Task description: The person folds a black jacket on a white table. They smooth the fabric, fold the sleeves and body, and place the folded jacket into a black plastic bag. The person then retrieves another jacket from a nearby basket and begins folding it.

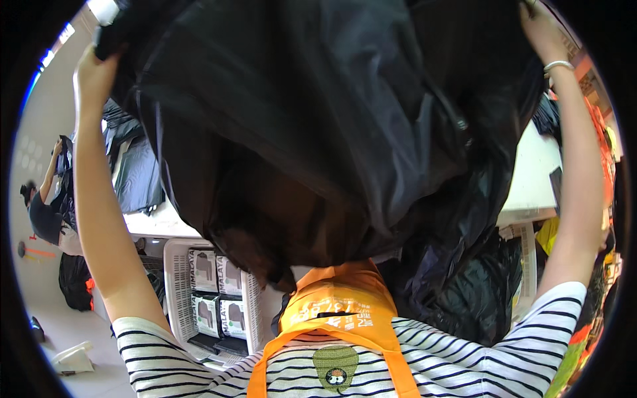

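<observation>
A large, shiny black cloth (318, 113) hangs spread between my raised arms and fills the upper middle of the view. Its exact kind is not plain; folds run down it, and a small pale mark shows on its right part. My left hand (98, 66) is closed round its upper left corner. High on the right, my right hand (539, 26) grips the opposite side, with the fingertips partly cut off by the picture's rim. The cloth's lower edge droops in front of my orange apron (345, 292).
Behind the cloth stands a white table (531, 172) with folded black cloths (139, 174) at its left. Below is a white plastic basket (174, 265) of flat printed packages (232, 317). Black plastic-like material (481, 292) is heaped lower right. Far left, another person (50, 219) handles dark cloth.
</observation>
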A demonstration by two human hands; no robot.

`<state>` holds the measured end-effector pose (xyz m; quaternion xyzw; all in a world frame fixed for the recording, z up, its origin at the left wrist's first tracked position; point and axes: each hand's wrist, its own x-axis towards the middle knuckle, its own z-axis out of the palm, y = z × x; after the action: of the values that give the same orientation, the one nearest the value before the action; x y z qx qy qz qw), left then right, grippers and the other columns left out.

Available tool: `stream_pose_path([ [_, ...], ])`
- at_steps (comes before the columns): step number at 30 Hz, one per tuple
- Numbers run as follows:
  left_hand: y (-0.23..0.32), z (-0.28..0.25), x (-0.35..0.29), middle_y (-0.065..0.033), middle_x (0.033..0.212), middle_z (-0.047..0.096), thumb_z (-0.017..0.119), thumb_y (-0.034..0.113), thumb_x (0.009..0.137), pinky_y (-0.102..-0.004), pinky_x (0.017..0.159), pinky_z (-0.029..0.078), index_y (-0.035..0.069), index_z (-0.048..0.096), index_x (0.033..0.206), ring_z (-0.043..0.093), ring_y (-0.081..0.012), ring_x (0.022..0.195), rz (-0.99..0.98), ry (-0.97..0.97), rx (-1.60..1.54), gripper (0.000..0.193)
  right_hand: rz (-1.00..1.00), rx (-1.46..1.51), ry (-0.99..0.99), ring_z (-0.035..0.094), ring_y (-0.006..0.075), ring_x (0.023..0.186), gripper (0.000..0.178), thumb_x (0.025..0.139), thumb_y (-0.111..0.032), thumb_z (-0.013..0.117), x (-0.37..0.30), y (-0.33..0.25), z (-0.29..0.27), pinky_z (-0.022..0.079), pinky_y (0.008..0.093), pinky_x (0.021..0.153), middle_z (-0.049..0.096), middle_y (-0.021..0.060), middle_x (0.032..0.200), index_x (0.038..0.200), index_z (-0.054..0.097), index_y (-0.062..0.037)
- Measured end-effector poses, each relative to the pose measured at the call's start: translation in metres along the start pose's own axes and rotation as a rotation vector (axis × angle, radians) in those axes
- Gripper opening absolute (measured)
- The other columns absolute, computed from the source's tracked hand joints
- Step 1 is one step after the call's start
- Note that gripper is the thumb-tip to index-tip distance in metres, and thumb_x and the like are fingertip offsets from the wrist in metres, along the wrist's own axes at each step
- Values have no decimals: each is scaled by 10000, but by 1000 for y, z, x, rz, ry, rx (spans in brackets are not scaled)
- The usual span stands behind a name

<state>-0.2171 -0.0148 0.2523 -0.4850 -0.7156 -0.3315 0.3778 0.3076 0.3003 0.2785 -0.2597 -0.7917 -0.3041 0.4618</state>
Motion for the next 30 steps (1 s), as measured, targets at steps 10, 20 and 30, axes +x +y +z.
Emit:
stream_pose_path([
  [10,9,270,-206,-236,974,657,714,300,715,-444,830,502,2,652,1003,635,-383,956,-515,-882,441,419,665,107,-1030,601,461,923,386,945,-363,417,-266,-34,302,472,511,824,622,299,953,967,609,-29],
  [20,32,376,-168,-172,1051,657,761,527,686,-357,897,432,-40,559,1227,596,-263,987,-1075,-1526,-177,809,1233,921,-1079,607,200,916,370,744,-100,578,-334,-7,369,454,300,845,645,82,966,1091,550,24],
  [30,23,425,-219,-220,923,673,623,271,856,-393,770,482,-34,631,1060,644,-321,858,-854,-653,-458,366,937,356,-770,587,352,675,336,878,-329,612,-328,-24,354,449,393,623,601,224,746,814,564,-3],
])
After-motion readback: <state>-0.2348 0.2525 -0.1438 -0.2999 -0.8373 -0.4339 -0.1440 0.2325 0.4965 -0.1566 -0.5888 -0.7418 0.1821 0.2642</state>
